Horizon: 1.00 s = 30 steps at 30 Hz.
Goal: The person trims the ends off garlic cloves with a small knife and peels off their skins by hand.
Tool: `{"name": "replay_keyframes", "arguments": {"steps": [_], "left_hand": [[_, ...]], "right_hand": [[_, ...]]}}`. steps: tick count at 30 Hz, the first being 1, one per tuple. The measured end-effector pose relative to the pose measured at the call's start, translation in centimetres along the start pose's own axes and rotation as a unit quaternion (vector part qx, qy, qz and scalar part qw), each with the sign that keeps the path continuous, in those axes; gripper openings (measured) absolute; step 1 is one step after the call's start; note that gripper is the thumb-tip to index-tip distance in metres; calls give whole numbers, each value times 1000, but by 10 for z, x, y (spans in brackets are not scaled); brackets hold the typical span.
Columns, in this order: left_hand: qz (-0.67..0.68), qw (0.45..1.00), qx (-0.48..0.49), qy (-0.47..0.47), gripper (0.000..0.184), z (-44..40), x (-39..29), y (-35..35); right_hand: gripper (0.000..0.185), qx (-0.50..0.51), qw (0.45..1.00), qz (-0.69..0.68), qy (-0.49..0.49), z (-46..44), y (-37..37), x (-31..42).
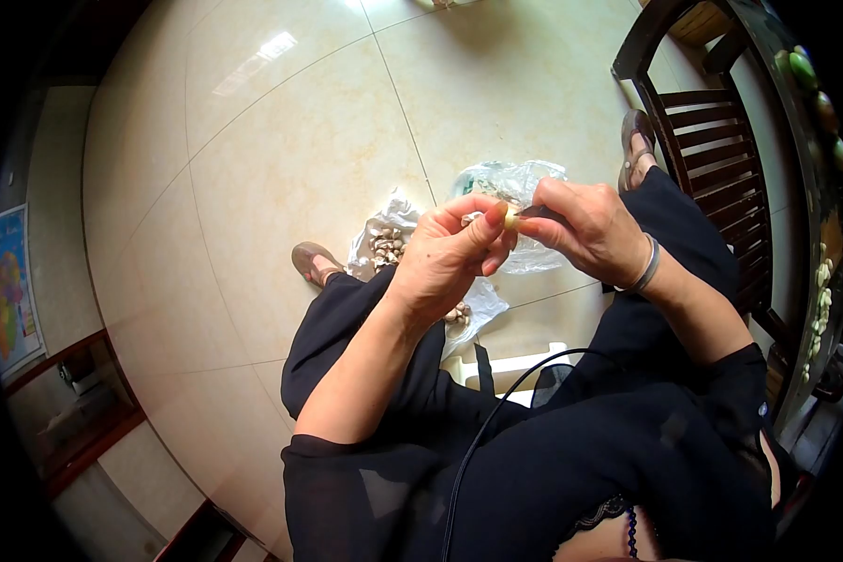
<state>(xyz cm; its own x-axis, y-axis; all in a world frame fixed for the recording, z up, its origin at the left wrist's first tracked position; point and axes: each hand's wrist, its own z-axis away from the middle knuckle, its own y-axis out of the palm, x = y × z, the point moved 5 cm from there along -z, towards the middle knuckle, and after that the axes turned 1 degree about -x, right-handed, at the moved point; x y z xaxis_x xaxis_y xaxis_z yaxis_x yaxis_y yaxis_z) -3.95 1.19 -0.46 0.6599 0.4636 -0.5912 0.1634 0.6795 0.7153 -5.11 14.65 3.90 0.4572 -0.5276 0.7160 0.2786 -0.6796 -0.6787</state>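
Observation:
Fingertips and thumb of my left hand (pixel 445 251) are closed on a pale garlic clove (pixel 510 218), held up in front of my chest. My right hand (pixel 585 228), with a metal bracelet at the wrist, is closed around a small knife (pixel 537 214). Only a short dark piece of the knife shows, and it lies close against the clove. Below the hands, between my legs, a white bag (pixel 358 245) holds several garlic bulbs (pixel 386 247). Beside it is a clear plastic bag (pixel 534 258), partly hidden by my hands. More garlic bulbs (pixel 458 314) lie lower, on white plastic.
A dark wooden chair (pixel 707 140) stands at right, near my foot. On the dark table edge (pixel 785 393) are white cloves (pixel 820 295) and green and brown oval produce (pixel 804 70). A black cable (pixel 482 431) crosses my lap. Pale tiles (pixel 281 159) cover the floor.

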Motion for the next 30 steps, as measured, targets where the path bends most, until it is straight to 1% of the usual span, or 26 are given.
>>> {"name": "replay_keyframes", "arguments": {"steps": [9,11,15,17,19,23,30], "left_hand": [[-34,999,-2,7,22,1,-2,0],[-40,999,-1,7,22,1,-2,0],[-42,999,-2,4,22,2,-3,2],[-44,999,-7,2,22,2,-3,0],[-38,999,19,-4,24,2,-3,0],[-31,999,9,-7,24,1,-3,0],[10,1000,17,-14,27,0,-4,0]], "right_hand": [[30,-6,1000,24,-3,0,0,0],[28,-9,1000,1,-14,0,0,1],[29,-4,1000,-5,-13,-1,0,2],[29,-9,998,55,-32,0,0,2],[29,-15,997,62,-40,0,0,3],[28,-26,995,73,-58,0,-1,6],[28,-18,995,74,-69,1,0,5]]}}
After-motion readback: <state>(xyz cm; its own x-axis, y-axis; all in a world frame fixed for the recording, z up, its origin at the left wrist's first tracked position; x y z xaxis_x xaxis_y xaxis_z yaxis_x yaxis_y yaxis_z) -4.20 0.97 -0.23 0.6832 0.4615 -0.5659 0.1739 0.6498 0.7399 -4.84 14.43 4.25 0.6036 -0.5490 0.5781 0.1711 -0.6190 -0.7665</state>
